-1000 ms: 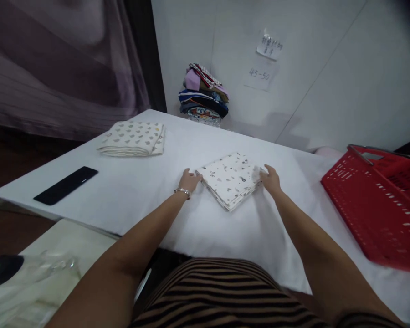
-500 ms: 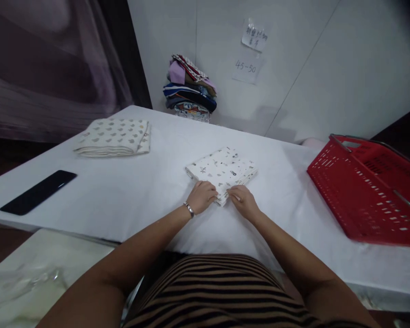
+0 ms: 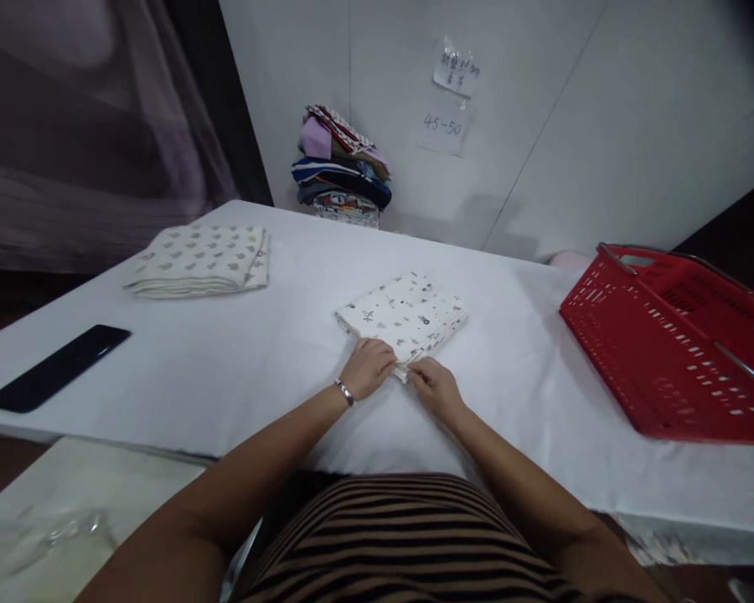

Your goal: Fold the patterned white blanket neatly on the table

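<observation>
A folded white cloth [image 3: 408, 310] with small dark prints lies at an angle in the middle of the table. At its near corner, the fingers of my left hand [image 3: 369, 368] are closed on the layered edge. My right hand [image 3: 438, 389] pinches the same corner from the other side, its fingertips close to those of the left. Several layers show along the cloth's right edge. The fingertips partly hide the corner itself. Farther left rests a thicker folded cloth [image 3: 201, 258], cream with grey-green motifs, touched by neither hand.
A red plastic basket [image 3: 659, 360] with metal handles stands at the right on the white-covered table [image 3: 245, 352]. Toward the left edge lies a flat black slab [image 3: 56, 368]. Folded fabrics [image 3: 343, 167] are stacked beyond the table, below paper signs [image 3: 441, 130] on the wall.
Both hands stay at the cloth's near corner. My right hand has come slightly left and lower, and its fingers are closer to the left hand's. The whole view has shifted a little.
</observation>
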`<act>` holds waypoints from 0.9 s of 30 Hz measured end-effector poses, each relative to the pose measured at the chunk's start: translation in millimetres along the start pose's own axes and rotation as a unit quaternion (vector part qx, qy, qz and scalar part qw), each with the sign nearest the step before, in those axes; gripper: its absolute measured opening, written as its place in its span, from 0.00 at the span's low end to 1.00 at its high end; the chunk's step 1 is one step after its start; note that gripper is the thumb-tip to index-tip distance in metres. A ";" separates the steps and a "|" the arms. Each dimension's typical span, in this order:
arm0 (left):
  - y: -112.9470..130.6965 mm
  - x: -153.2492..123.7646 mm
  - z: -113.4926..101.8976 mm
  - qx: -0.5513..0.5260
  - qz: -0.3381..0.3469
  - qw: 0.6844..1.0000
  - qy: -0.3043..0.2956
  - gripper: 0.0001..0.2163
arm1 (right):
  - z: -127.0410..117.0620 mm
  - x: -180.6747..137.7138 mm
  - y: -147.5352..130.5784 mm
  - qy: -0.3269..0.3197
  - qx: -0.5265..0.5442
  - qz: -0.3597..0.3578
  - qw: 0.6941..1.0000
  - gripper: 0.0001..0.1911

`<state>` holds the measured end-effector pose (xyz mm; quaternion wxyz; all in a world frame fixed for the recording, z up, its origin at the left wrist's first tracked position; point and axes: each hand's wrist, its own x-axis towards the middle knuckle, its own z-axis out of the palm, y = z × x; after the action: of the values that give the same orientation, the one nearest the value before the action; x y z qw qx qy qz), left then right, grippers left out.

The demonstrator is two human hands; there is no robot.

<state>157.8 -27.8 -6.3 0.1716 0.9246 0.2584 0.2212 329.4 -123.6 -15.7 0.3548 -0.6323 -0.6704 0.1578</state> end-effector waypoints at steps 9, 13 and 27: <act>3.9 2.3 -0.4 -0.016 -0.033 0.999 0.008 0.08 | -1.2 11.8 -9.4 -0.031 -0.167 -0.073 0.983 0.10; 7.3 2.8 -5.9 -0.036 -0.031 0.998 0.032 0.08 | -4.1 6.4 -9.2 -0.027 -0.221 -0.134 0.966 0.12; 17.6 -10.1 4.6 -0.007 0.011 1.000 0.002 0.08 | -0.1 -0.6 0.4 -0.039 -0.214 -0.147 0.965 0.12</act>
<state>159.4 -48.6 -5.8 0.1752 0.9258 0.2468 0.2267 329.7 -124.1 -16.1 0.2036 -0.5811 -0.7877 -0.0188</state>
